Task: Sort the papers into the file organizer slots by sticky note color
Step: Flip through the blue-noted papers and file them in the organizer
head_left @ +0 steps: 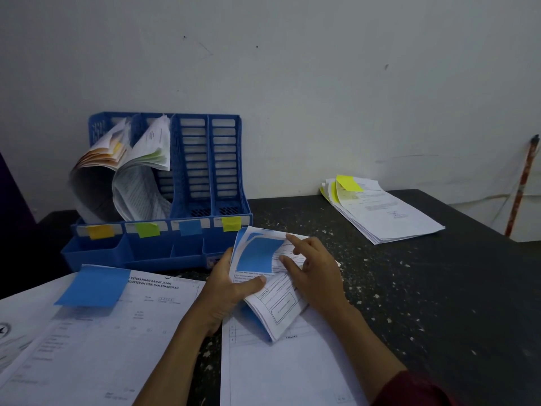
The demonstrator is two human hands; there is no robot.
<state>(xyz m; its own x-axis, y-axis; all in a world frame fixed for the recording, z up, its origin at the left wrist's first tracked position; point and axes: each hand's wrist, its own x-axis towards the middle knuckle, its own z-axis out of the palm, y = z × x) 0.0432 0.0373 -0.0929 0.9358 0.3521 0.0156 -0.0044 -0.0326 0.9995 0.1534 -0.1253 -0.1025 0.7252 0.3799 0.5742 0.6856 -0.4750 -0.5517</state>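
Left hand (231, 291) pinches white paper bundle with blue sticky note (281, 307); right hand (317, 276) fingers (298, 243) spread, pressing it.

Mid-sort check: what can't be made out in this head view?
Head view only:
Blue-note bundle: lower sheets hidden by left hand and right hand.
Near sheet: cut off by left and bottom edges.
Yellow-note stack: print too small; lower notes covered by top sheets.

Blue-tagged papers (281, 306) (bent) between both hands (225, 288) (317, 276)
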